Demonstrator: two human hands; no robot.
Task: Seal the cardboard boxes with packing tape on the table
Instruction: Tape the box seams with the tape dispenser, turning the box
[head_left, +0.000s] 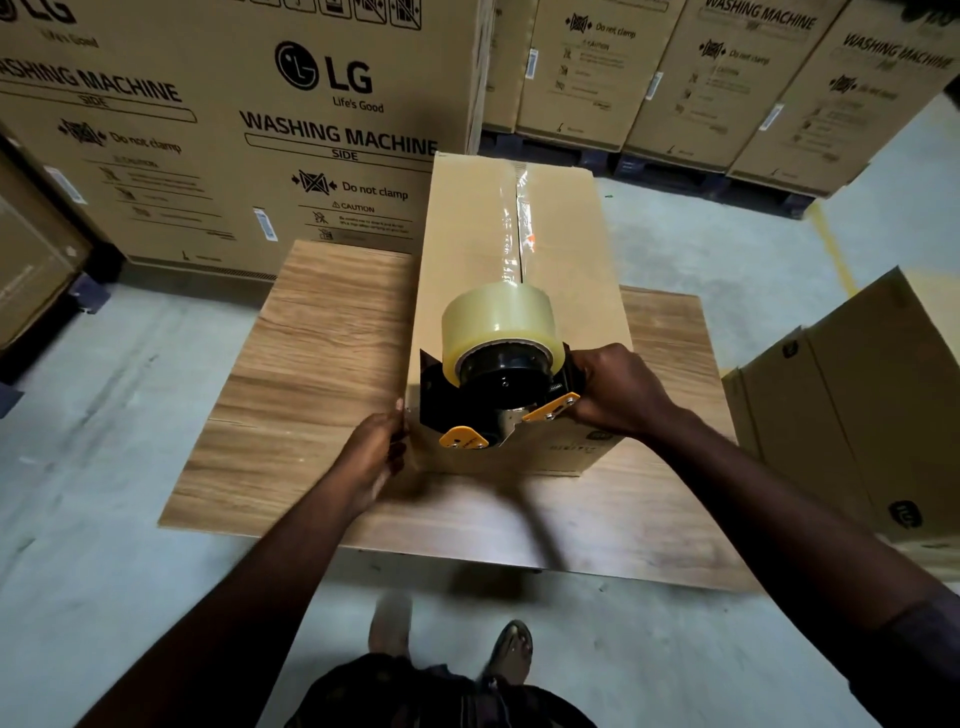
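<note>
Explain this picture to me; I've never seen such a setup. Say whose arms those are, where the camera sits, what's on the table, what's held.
No machine here: a person wears one wide-angle camera on the head, looking down at their own arms. On the wooden table stands a long cardboard box with clear tape along its top seam. The right hand grips a black-and-yellow tape dispenser, carrying a tape roll, at the box's near end. The left hand rests against the box's near left corner. Washing machine cartons stand behind.
</note>
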